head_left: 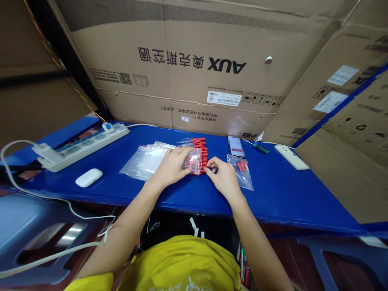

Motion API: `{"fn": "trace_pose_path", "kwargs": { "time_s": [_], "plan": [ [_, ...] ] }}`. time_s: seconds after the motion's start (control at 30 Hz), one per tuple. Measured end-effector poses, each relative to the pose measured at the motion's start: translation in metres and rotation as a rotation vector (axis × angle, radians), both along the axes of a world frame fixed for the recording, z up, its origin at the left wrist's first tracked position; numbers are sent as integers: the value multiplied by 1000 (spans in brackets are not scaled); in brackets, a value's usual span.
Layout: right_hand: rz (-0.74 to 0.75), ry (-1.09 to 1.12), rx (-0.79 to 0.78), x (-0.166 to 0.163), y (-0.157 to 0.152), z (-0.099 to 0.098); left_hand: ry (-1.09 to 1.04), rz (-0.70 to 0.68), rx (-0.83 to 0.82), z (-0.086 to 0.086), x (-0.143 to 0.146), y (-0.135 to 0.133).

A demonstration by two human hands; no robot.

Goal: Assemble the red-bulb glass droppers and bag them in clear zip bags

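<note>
the left hand (172, 165) rests on a small clear bag (194, 161), with thumb and fingertips pinching its upper edge, so this hand is closed on the bag; red shows through the plastic. directly right of that grip, touching the bag's side, a pile of red pieces (202, 152) lies in a row on the blue table (273, 190), stretching away from the hands toward the cardboard box (188, 81). the right hand (223, 177) meets the pile at its near end, fingers curled in and fingertips drawn narrow against the red pieces (whether one is actually clamped between them i cannot tell, the knuckles hide it). just right of the right hand, close beside its knuckles, lies a filled bag (243, 171) with more red bits inside. left of the left hand's grip, partly under its wrist, spreads a stack of empty bags (145, 159). farther left, well apart from both hands, sit a white earbud case (89, 178) and a power strip (85, 145). beyond the right hand, away from it, a green-handled screwdriver (260, 148) and a white flat device (291, 157) rest near the box
</note>
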State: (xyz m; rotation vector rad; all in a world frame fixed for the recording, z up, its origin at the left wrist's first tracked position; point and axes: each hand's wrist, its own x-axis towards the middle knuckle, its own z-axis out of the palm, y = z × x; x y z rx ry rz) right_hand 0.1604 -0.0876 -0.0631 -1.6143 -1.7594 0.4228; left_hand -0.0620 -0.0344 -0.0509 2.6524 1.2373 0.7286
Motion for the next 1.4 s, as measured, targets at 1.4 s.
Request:
{"fn": "trace_pose_path", "kwargs": {
  "time_s": [1.4],
  "plan": [
    [-88,641,277,21,-1,20,-64,28,-31,2,-4,1]
  ]
}}
